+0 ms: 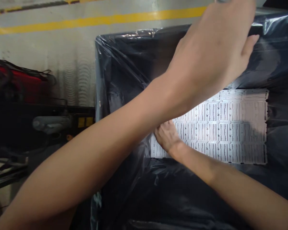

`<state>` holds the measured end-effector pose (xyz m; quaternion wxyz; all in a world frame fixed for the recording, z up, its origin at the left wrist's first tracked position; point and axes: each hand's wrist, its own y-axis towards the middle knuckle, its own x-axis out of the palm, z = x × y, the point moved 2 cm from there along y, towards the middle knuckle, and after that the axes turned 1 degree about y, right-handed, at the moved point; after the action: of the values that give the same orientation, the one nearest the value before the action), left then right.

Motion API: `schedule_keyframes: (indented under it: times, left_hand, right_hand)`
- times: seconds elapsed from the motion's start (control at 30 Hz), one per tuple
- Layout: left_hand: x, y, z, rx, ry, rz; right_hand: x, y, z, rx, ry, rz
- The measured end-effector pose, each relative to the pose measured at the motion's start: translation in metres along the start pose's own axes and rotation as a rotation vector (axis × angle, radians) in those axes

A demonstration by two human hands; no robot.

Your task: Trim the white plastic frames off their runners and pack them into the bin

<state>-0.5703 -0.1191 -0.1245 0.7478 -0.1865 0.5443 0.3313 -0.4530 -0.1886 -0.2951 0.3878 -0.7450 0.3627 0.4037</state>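
Note:
My left hand reaches across to the far rim of a box lined with dark plastic film. Its thumb shows at the right, while the other fingers run out of the top of the picture, so what they hold, if anything, is hidden. Below it, my right hand rests on the left end of a pale sheet with rows of slots, its fingers stretched out and partly covered by my left forearm. The sheet lies flat inside the lined box, with a shadow over its right end.
Plastic film drapes over the box's rim. Left of it stand dark equipment with a grey cylindrical part and a red object, both blurred. A yellow line crosses the grey floor behind.

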Motion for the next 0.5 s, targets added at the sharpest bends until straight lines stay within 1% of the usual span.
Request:
schedule_keyframes:
  times: [0.1,0.17,0.23,0.33,0.5]
  left_hand:
    - [0.000,0.000,-0.001,0.037,-0.015,0.022]
    - [0.000,-0.001,-0.003,0.041,-0.008,0.013]
    - [-0.001,-0.002,-0.003,0.048,0.029,-0.008]
    - [-0.003,-0.004,-0.002,0.066,0.105,-0.043]
    - [-0.004,-0.005,-0.002,0.091,0.149,0.005]
  right_hand:
    - [0.013,-0.027,-0.015,-0.035,-0.002,-0.047]
    - [0.022,-0.035,-0.019,-0.029,-0.002,-0.065]
    - [0.030,-0.035,-0.019,-0.014,-0.005,-0.070]
    - [0.036,-0.027,-0.015,0.015,-0.017,-0.063]
    - [0.033,-0.018,-0.010,0.039,-0.054,-0.066]
